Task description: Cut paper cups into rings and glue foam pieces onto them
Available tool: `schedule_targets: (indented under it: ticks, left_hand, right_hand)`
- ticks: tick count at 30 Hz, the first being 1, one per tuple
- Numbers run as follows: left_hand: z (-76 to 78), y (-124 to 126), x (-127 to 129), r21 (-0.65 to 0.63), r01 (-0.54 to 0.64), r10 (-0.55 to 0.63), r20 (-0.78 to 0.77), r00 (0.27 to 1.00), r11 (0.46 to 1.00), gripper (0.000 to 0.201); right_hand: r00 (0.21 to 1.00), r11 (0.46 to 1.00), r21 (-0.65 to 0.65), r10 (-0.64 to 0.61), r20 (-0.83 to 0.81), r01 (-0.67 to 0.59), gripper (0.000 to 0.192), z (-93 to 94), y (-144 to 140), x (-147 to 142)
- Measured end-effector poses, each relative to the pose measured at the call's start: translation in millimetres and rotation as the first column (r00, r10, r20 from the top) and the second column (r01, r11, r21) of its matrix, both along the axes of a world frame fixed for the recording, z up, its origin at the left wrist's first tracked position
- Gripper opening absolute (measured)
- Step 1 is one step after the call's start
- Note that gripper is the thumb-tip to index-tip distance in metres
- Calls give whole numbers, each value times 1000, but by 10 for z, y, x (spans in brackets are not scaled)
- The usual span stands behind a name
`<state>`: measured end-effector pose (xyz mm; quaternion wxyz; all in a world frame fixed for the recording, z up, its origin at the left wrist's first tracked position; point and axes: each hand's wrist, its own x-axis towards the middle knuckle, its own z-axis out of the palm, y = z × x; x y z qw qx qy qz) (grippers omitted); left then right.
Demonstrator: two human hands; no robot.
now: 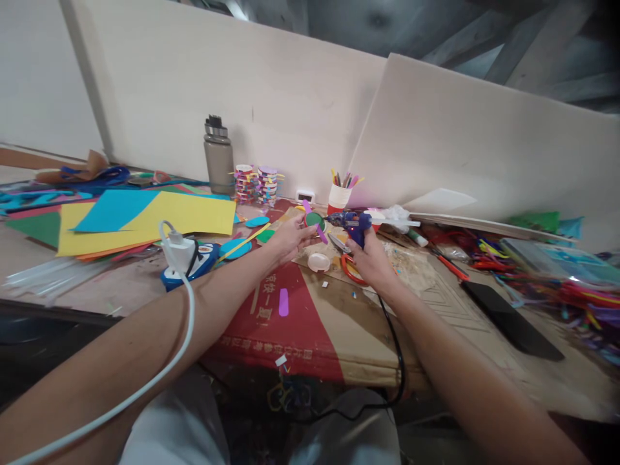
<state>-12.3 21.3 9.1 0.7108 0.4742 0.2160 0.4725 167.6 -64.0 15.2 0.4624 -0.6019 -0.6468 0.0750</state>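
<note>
Glue gun (352, 223) and paper piece (314, 221) meet almost nose to face at the middle of your tabletop (484, 336), and this is the relation to watch. Your right hand (371, 258) is wrapped closed around the blue handle of the gun, and the gun's long axis runs nearly level, with the nozzle pointing to your left. Your left hand (290, 237) holds the paper piece, a small green disc with a pink stick (310, 216) across it, pinched between the fingers and lifted above the cardboard sheet (310, 323). So the disc lies just to the left of the nozzle tip, very near; I cannot tell if they touch. The pink stick is tilted, from upper left to lower right. Each hand has its own thing, and neither hand is free.

Under the right hand lie red-handled scissors (351, 268), and a white round lid (318, 261) sits between your two hands. The gun's black cord (394, 349) drops off the front edge.
</note>
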Motion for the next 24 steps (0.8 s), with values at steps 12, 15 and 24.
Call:
schedule_targets:
  ticks: [12, 15, 24]
  left_hand:
    - [-29, -14, 14, 45, 70, -69, -36, 997, 997, 31]
    - [-39, -10, 17, 52, 82, -80, -49, 996, 995, 34]
    - [2, -5, -8, 90, 17, -18, 10, 1000, 996, 34]
  right_hand:
    - [999, 999, 9, 39, -12, -38, 44, -19, 6, 24]
    - [999, 999, 32, 40, 0, -40, 44, -29, 11, 38]
    - [999, 1000, 24, 6, 38, -7, 46, -7, -29, 69]
